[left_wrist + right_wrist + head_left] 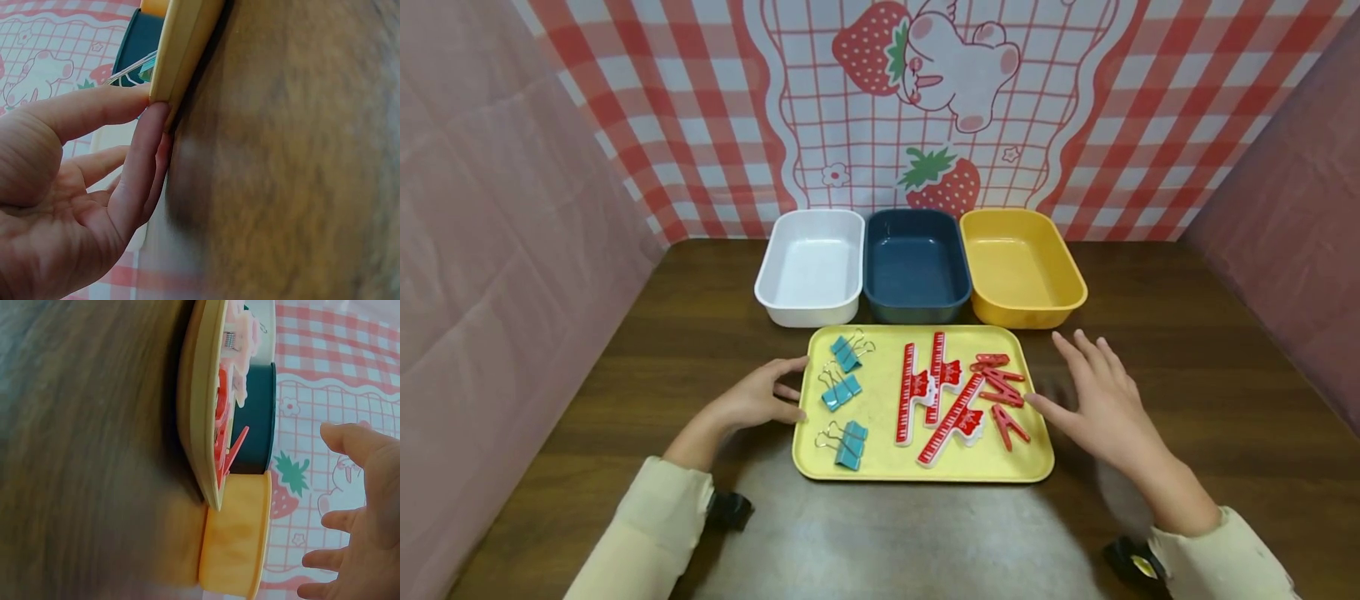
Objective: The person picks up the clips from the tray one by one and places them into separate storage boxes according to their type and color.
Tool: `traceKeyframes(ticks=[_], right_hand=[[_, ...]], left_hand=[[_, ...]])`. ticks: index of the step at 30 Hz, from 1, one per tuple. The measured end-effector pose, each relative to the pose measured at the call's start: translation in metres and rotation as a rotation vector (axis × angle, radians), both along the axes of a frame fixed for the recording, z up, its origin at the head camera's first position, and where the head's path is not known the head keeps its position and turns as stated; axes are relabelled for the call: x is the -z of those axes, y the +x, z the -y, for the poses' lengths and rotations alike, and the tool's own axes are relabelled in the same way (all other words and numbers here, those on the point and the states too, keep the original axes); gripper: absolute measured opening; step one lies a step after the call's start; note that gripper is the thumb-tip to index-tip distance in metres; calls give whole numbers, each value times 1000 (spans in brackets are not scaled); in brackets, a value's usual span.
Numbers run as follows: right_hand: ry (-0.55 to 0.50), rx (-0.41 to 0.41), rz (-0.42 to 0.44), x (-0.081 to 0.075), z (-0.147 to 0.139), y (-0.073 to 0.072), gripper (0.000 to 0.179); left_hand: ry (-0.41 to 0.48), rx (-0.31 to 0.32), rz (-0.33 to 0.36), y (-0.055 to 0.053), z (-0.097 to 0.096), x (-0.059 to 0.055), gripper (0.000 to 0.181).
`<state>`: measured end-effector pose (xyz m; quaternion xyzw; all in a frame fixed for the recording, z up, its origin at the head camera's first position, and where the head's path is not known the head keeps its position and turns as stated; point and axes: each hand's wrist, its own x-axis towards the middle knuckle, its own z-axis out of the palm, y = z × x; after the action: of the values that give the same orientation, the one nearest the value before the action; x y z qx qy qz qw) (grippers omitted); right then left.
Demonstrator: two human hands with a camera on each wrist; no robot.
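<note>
A yellow tray [880, 467] lies on the table between both hands. My left hand [758, 398] touches its left rim, thumb and fingertips against the edge; the left wrist view shows the same hand [87, 162] there. Nearest to it on the tray are three teal binder clips [842, 392]. Three red-and-white clips with a piano-key pattern [907, 396] lie mid-tray. Small red clothespins [1009, 427] are grouped at the right. My right hand [1105, 408] is spread beside the right rim, holding nothing; in the right wrist view this hand [362, 531] appears apart from the tray.
Behind the tray stand a white bin [811, 312], a dark blue bin [917, 312] and a yellow bin [1030, 317], side by side. A red-checked cloth [722, 125] hangs at the back, with pink cloth [490, 250] along the sides. The table [647, 375] is brown wood.
</note>
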<state>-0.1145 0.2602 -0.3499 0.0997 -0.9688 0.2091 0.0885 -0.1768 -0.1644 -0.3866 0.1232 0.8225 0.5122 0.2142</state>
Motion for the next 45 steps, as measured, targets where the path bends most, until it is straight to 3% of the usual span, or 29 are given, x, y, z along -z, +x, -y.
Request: traceKeyframes(ticks=[29,45], right_hand=[[-13,-31,62,-2,40,-9,88],[-45,-75,96,-1,61,-12,87]], left_hand=[[39,-33,58,2,-1,-4,82],[49,-38,76,1,0,-1,81]])
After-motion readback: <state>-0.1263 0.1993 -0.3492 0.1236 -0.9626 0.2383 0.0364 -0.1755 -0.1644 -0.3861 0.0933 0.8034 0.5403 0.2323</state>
